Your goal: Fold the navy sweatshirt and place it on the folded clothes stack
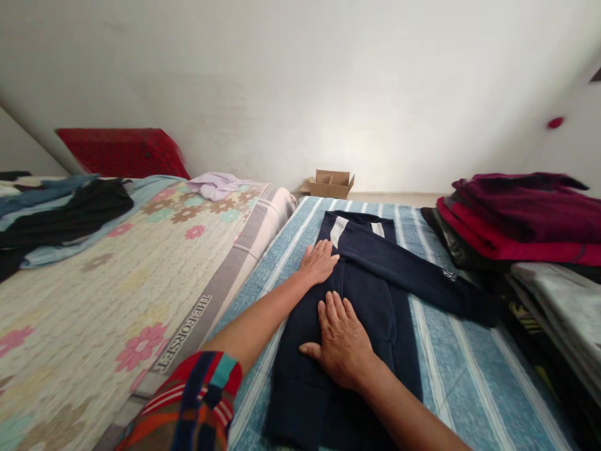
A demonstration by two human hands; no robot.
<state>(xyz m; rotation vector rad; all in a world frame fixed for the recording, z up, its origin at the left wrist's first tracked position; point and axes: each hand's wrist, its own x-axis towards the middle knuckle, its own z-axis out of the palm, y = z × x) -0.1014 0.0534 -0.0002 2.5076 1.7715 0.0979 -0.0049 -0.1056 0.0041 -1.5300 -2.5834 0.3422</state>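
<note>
A navy sweatshirt (357,300) with white stripes near its top lies partly folded on the blue striped sheet (434,351). One of its sleeves stretches out to the right, with small white lettering near the cuff. My left hand (320,262) rests flat on the garment's upper left edge, fingers extended. Lower down, my right hand (345,341) presses palm-down on the middle of the cloth, its thumb spread out to the left. Neither hand grips the fabric.
Folded clothes (530,216) are stacked at the right, close to the sleeve's end. A flowered mattress (188,250) adjoins on the left, bearing loose dark clothes (94,210) and a lilac cloth (216,186). An open cardboard box (330,186) stands by the wall.
</note>
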